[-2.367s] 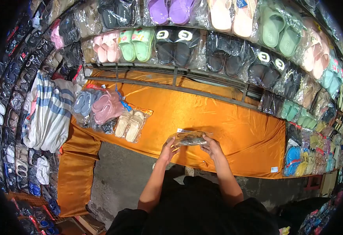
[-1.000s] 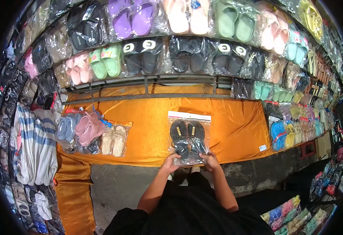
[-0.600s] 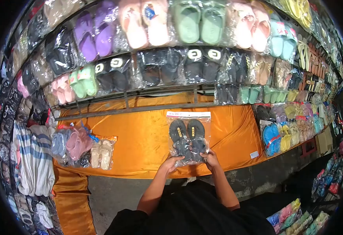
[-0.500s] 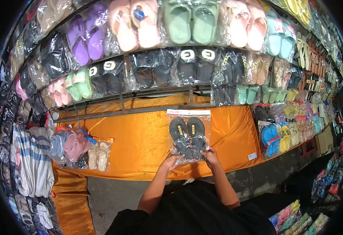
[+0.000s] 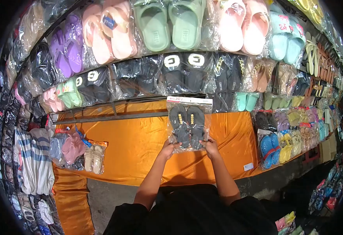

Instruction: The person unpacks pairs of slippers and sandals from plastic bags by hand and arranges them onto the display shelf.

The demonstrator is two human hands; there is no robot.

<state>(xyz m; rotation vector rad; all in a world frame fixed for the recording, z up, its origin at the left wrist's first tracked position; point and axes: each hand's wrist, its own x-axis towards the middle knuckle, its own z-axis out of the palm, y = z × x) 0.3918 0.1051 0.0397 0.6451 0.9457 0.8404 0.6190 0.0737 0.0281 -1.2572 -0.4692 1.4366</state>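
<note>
Between my two hands is a clear plastic bag holding a pair of black sandals (image 5: 188,124) with gold trim on the straps. A white header strip with red lettering runs along the bag's top. My left hand (image 5: 169,149) pinches the bag's lower left corner, and my right hand (image 5: 210,147) grips its lower right corner. The bag is held up over the orange cloth (image 5: 140,145), its top edge in front of the rack's lowest bar.
Bagged slippers fill the rack ahead, among them a green pair (image 5: 185,35) and black pairs (image 5: 136,78). On the cloth at left lie bagged pink slippers (image 5: 73,147) and beige sandals (image 5: 94,158). Blue slippers (image 5: 270,150) hang at right. Striped fabric (image 5: 36,156) drapes at far left.
Both hands have raised the bagged sandals and moved them forward, closer to the rack. My view has shifted, so the rack's slippers look larger. The grip on the bag is unchanged.
</note>
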